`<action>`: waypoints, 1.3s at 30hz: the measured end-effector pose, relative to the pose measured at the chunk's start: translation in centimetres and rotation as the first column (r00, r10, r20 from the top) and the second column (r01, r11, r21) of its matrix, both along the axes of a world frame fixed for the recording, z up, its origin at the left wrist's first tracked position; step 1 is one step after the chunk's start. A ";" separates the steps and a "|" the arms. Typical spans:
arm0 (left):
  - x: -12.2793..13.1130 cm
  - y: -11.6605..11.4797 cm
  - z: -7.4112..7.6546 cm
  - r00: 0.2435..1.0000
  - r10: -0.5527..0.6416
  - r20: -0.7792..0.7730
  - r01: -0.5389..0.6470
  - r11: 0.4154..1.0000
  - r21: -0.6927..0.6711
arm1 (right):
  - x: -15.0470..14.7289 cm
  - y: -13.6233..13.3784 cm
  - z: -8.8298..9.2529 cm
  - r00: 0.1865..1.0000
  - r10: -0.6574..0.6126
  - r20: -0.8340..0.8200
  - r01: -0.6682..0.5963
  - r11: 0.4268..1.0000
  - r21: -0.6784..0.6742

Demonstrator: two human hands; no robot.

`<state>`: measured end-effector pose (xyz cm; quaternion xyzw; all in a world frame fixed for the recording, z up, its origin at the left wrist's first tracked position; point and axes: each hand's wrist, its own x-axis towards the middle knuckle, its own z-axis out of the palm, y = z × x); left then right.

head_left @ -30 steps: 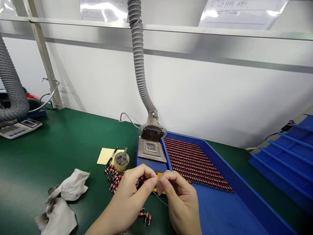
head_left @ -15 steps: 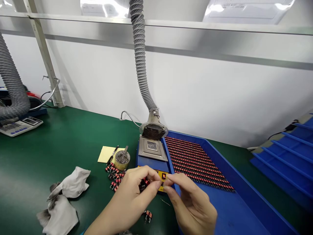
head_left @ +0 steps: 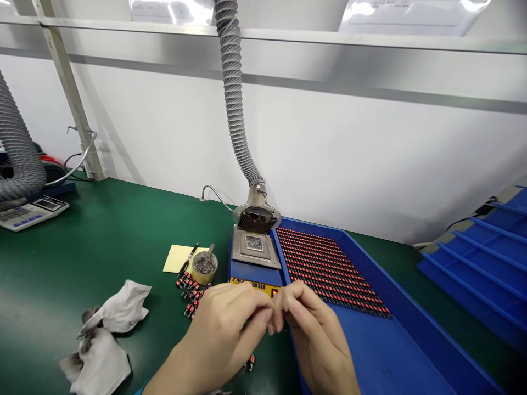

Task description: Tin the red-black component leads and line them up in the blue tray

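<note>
My left hand (head_left: pixel 230 323) and my right hand (head_left: pixel 310 329) meet in front of the blue solder pot (head_left: pixel 255 271), fingertips almost touching. Thumb and index finger of each hand are pinched together. A thin wire-like strand (head_left: pixel 280 308) shows faintly between the fingertips, at the right hand's pinch. Whatever lies inside the left pinch is hidden by the fingers. Beyond my left wrist is a loose heap of small red-and-black parts with wire leads (head_left: pixel 191 291). One more such part (head_left: pixel 250 363) lies on the green table below my hands.
A blue tray (head_left: pixel 395 351) at right holds many rows of red-and-black parts (head_left: pixel 329 269). Above the pot hangs a fume hose (head_left: pixel 234 99). A round tub (head_left: pixel 203 267), yellow paper (head_left: pixel 175 258), a pen (head_left: pixel 188 260), stained white gloves (head_left: pixel 105 351) and a calculator (head_left: pixel 31 213) lie leftward.
My hands have drawn together and the right fingers now curl in against the left fingertips. A red-and-black part seen behind the left fingers is now covered. The view has shifted slightly.
</note>
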<state>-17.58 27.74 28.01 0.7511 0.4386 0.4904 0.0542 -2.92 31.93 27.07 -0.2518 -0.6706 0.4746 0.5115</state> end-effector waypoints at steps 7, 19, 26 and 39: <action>-0.1 -0.2 0.4 0.994 -0.022 0.109 0.026 0.999 -0.037 | 0.2 -0.3 -0.1 0.974 -0.224 0.031 0.182 0.860 0.477; 0.3 -0.2 0.2 0.998 0.048 0.032 -0.052 0.991 0.123 | 0.4 0.0 -0.2 0.992 0.056 -0.110 -0.048 0.996 0.075; 0.1 -0.2 0.4 0.997 0.003 0.077 -0.005 1.000 0.027 | 0.2 0.1 0.0 0.975 -0.215 0.058 0.130 0.763 0.633; 0.0 -0.5 0.6 0.993 -0.010 0.121 0.017 0.998 -0.054 | 0.4 0.3 -0.1 0.994 -0.105 0.000 0.093 0.880 0.466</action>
